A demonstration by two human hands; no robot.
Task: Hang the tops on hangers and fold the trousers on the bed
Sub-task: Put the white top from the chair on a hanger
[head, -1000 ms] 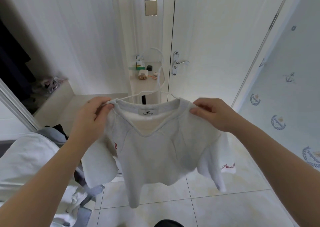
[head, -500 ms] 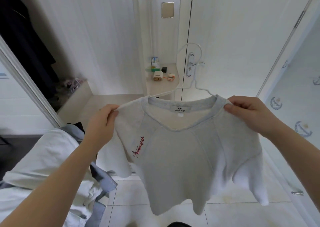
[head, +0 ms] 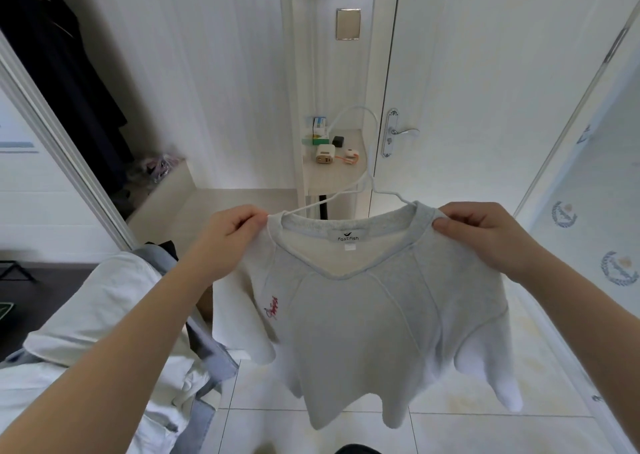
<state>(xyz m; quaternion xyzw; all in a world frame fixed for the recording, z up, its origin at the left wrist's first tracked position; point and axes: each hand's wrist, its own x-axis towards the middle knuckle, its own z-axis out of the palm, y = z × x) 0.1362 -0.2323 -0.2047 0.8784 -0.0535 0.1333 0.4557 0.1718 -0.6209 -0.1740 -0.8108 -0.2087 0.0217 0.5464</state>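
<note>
A light grey sweatshirt point(head: 363, 332) with red lettering on one sleeve hangs in the air in front of me, on a white hanger point(head: 367, 162) whose hook rises above the collar. My left hand point(head: 228, 242) pinches the left shoulder of the sweatshirt. My right hand point(head: 485, 235) pinches the right shoulder. The hanger's arms run under the shoulders and are mostly hidden inside the fabric. A pile of white and blue-grey clothes point(head: 114, 332) lies at the lower left.
A white door point(head: 485, 90) with a metal handle point(head: 398, 133) stands straight ahead. A small shelf point(head: 332, 173) holds boxes and small gadgets. Dark garments hang in an open wardrobe point(head: 52, 72) at the left. Tiled floor point(head: 450, 429) lies below.
The sweatshirt has shifted slightly right in view and spread wider between both hands; the hanger hook now stands over the shelf. Both hands keep their hold on the shoulders.
</note>
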